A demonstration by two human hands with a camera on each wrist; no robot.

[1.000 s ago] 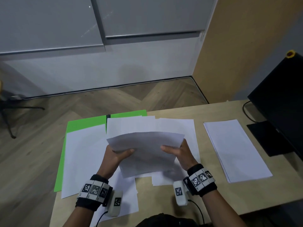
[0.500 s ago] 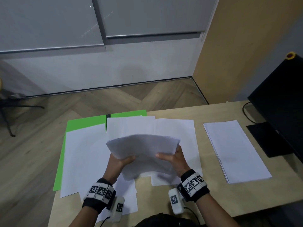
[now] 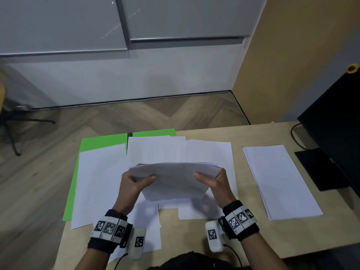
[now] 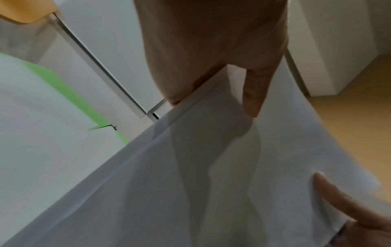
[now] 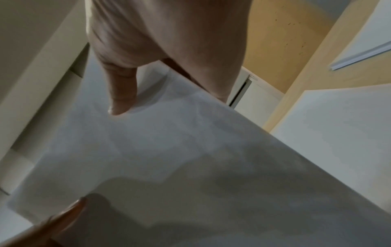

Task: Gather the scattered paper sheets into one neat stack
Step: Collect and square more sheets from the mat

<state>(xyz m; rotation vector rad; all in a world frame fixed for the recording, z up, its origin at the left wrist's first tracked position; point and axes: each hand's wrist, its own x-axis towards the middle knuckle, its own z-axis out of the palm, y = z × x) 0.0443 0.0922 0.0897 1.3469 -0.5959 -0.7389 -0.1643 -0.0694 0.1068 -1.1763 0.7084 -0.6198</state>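
Note:
I hold a bundle of white paper sheets (image 3: pixel 173 180) tilted up above the desk, its far edges slightly uneven. My left hand (image 3: pixel 134 182) grips its left side, thumb on the near face. My right hand (image 3: pixel 212 182) grips the right side the same way. The left wrist view shows the bundle (image 4: pixel 211 167) pinched under my thumb; the right wrist view shows the same bundle (image 5: pixel 169 150) under the right thumb. Loose white sheets (image 3: pixel 101 184) lie spread on the desk below, over a green folder (image 3: pixel 101 141). A neat white stack (image 3: pixel 278 180) lies to the right.
The light wooden desk (image 3: pixel 303 236) ends at a near edge by my body. A black monitor (image 3: pixel 339 121) and its flat base (image 3: pixel 319 168) stand at the right, with a cable behind. Wood floor and white cabinets lie beyond the desk.
Both hands tipped the bundle more upright and spread apart toward its side edges. The sheets now look more level along the top.

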